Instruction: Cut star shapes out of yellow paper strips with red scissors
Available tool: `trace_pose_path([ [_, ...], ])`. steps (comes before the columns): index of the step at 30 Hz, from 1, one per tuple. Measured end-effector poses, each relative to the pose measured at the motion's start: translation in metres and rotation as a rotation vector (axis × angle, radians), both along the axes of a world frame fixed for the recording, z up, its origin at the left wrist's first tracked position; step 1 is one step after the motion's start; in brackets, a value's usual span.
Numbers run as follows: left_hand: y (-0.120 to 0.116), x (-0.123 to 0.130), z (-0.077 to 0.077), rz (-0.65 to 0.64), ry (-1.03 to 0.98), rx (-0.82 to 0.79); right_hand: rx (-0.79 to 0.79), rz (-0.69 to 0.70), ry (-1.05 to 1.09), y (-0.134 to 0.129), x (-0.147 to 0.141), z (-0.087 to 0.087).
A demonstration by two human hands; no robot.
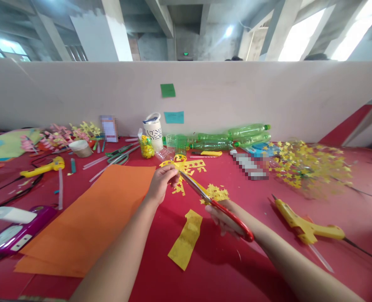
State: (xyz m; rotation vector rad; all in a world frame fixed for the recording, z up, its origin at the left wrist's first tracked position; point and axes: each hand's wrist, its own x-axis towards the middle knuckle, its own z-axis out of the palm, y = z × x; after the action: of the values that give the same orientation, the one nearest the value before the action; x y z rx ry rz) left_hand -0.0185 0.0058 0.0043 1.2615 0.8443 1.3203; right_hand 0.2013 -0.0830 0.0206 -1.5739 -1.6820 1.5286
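My left hand (pixel 164 181) is closed in a pinch at the middle of the table. Whatever lies between its fingertips is too small to make out. My right hand (pixel 228 218) grips red-handled scissors (pixel 232 216), whose blades point up and left with the tip at my left fingertips. Just beyond my left hand are yellow paper scraps (pixel 196 166) with star-shaped holes. A small pile of yellow paper stars (pixel 217 192) lies behind the scissors. Between my forearms rests a creased yellow paper strip (pixel 186 239).
Orange paper sheets (pixel 91 214) lie left, beside a purple power strip (pixel 19 239). Yellow glue guns rest at left (pixel 44 166) and right (pixel 305 222). Green plastic bottles (pixel 214 145), a white cup (pixel 153 132) and a yellow utility knife (pixel 211 154) line the back; star-covered branches (pixel 311 163) stand right.
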Motion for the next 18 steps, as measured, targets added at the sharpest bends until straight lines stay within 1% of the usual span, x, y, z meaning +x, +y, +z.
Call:
trace_pose_path([
  [10,-0.0015,0.0009,0.0024,0.019,0.018,-0.014,0.002,0.003,0.009,0.0005,-0.0001,-0.0014],
  [15,-0.0020,0.0012,0.0016,0.016,0.012,-0.015,0.000,-0.025,0.047,0.0007,0.0001,-0.0052],
  [18,-0.0032,0.0025,0.0009,0.016,0.009,-0.008,0.001,-0.010,0.045,0.0007,0.0011,-0.0073],
])
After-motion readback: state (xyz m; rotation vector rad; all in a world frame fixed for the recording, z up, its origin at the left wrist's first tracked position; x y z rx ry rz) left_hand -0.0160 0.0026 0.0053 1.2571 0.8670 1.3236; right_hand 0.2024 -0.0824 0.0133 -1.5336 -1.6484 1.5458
